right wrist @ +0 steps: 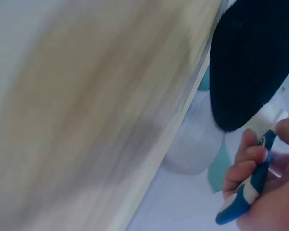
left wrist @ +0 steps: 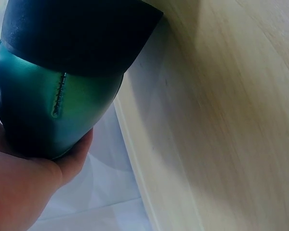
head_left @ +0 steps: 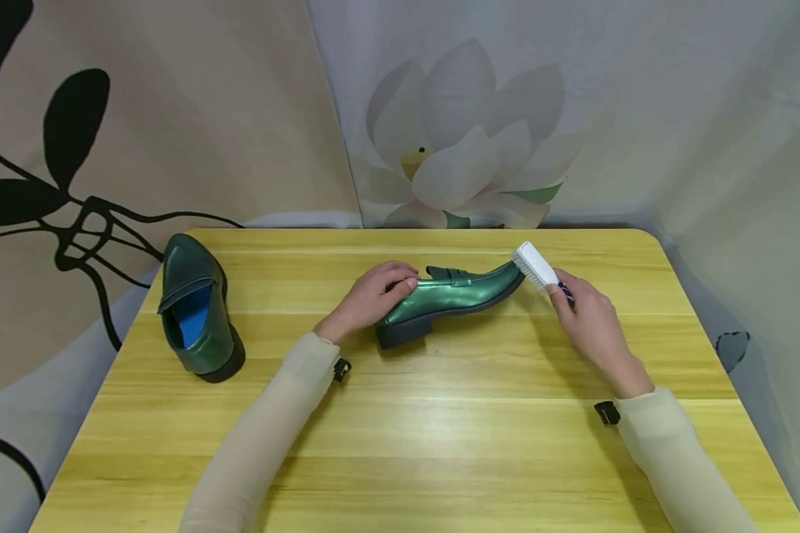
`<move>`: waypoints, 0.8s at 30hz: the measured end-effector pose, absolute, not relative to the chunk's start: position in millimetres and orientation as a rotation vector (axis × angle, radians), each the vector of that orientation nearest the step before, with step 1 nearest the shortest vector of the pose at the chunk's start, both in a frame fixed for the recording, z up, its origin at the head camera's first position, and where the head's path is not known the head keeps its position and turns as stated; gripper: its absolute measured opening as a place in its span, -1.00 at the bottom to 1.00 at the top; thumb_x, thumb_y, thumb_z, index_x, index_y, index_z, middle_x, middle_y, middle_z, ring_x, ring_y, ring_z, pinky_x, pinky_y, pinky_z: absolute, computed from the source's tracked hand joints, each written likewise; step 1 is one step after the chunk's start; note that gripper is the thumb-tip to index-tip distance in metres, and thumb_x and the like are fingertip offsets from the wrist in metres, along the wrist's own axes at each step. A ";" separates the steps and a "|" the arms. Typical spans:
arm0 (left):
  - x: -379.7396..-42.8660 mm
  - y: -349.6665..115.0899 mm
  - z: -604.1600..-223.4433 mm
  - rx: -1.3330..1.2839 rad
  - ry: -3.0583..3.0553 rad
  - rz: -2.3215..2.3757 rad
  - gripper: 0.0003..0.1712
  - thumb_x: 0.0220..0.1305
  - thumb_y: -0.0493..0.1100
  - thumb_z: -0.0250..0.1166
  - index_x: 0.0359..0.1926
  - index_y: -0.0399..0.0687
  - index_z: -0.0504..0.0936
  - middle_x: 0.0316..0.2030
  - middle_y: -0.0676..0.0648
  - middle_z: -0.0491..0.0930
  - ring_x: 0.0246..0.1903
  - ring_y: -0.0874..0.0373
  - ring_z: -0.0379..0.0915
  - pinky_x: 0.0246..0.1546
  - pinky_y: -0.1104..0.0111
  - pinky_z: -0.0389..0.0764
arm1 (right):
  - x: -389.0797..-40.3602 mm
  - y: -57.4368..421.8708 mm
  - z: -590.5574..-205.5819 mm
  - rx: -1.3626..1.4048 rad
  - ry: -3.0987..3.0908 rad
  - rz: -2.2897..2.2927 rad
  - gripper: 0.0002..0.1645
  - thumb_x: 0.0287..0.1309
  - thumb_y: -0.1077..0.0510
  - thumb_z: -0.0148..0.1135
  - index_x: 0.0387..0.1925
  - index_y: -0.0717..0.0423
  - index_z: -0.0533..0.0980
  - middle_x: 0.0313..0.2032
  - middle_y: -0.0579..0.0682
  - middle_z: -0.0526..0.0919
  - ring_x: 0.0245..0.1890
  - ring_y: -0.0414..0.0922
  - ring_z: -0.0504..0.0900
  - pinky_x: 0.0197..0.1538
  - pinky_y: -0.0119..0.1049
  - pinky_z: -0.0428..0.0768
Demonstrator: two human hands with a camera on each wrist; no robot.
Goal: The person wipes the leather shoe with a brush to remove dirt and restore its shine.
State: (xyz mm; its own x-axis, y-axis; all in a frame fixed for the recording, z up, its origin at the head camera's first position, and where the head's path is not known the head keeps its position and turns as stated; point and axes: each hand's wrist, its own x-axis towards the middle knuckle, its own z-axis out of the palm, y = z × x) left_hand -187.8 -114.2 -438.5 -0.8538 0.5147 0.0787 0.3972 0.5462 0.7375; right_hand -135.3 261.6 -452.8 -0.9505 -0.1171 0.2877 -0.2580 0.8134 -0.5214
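Note:
A shiny green loafer [head_left: 450, 293] with a dark sole is tilted in the middle of the table, its toe raised to the right. My left hand [head_left: 373, 296] grips it by the heel opening; the left wrist view shows the stitched back of the loafer [left wrist: 62, 106] and its dark heel from close by. My right hand [head_left: 590, 318] holds a white-headed brush [head_left: 535, 264], with its bristles right at the loafer's toe. In the right wrist view, fingers wrap the blue and white brush handle [right wrist: 248, 195], below the dark sole [right wrist: 253, 62].
A second green loafer [head_left: 200, 311] with a blue insole stands upright at the table's left edge. The wooden table [head_left: 440, 459] runs back to a curtain [head_left: 480, 111] printed with a pale flower. Black leaf shapes [head_left: 76, 126] mark the left curtain.

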 end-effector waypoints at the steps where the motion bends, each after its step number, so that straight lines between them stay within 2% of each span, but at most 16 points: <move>1: -187.8 -114.2 -438.5 0.776 2.628 1.202 -0.53 0.63 0.02 0.06 0.26 -0.18 0.65 0.29 -0.12 0.52 0.36 -0.08 0.35 0.42 0.01 0.28 | -132.0 259.2 -452.9 0.319 -2.752 0.841 -0.46 0.58 0.05 0.07 0.36 0.34 0.45 -0.01 0.37 0.65 -0.25 0.17 0.60 -0.19 0.14 0.58; 6: -188.8 -114.2 -439.1 0.763 2.622 1.215 -0.52 0.63 0.02 0.07 0.26 -0.20 0.64 0.30 -0.13 0.51 0.36 -0.10 0.34 0.42 -0.01 0.27 | -114.9 246.5 -450.8 0.483 -2.759 0.749 -0.46 0.46 0.06 0.27 0.33 0.25 0.49 -0.10 0.24 0.68 -0.32 0.06 0.58 -0.30 -0.03 0.57; 10: -189.8 -113.2 -440.3 0.771 2.617 1.203 -0.52 0.63 0.02 0.06 0.26 -0.19 0.64 0.30 -0.14 0.51 0.36 -0.11 0.34 0.42 -0.02 0.27 | -110.9 243.8 -448.9 0.485 -2.774 0.685 -0.45 0.43 0.03 0.30 0.31 0.21 0.50 -0.06 0.24 0.68 -0.28 0.08 0.62 -0.26 0.02 0.61; 13: -189.5 -113.1 -440.3 0.783 2.621 1.193 -0.53 0.64 0.02 0.05 0.26 -0.18 0.65 0.29 -0.13 0.51 0.35 -0.10 0.35 0.42 -0.01 0.27 | -115.9 247.8 -449.9 0.425 -2.772 0.703 -0.48 0.49 0.00 0.22 0.29 0.24 0.51 0.01 0.27 0.68 -0.25 0.10 0.63 -0.24 0.07 0.61; 19: -187.7 -112.8 -440.5 0.797 2.642 1.188 -0.53 0.64 0.01 0.06 0.25 -0.21 0.65 0.28 -0.15 0.53 0.34 -0.11 0.37 0.40 -0.01 0.29 | -143.3 263.9 -454.7 0.274 -2.780 0.733 -0.45 0.59 -0.06 0.04 0.27 0.32 0.52 -0.08 0.31 0.68 -0.35 0.13 0.58 -0.30 0.09 0.53; 24: -186.1 -112.1 -441.1 0.810 2.658 1.175 -0.54 0.63 0.00 0.06 0.24 -0.20 0.66 0.26 -0.15 0.54 0.33 -0.10 0.37 0.40 -0.01 0.30 | -160.2 275.1 -456.1 0.150 -2.843 0.761 -0.35 0.63 -0.14 -0.09 0.30 0.34 0.49 -0.01 0.40 0.65 -0.21 0.27 0.63 -0.17 0.27 0.52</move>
State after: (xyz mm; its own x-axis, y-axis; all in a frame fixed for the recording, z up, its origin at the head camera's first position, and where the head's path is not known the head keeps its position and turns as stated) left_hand -186.1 -112.1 -441.1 -0.8485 0.5199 0.0986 0.4228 0.5540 0.7171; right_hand -160.2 275.1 -456.1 -0.9760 -0.0473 0.2127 -0.1473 0.8627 -0.4838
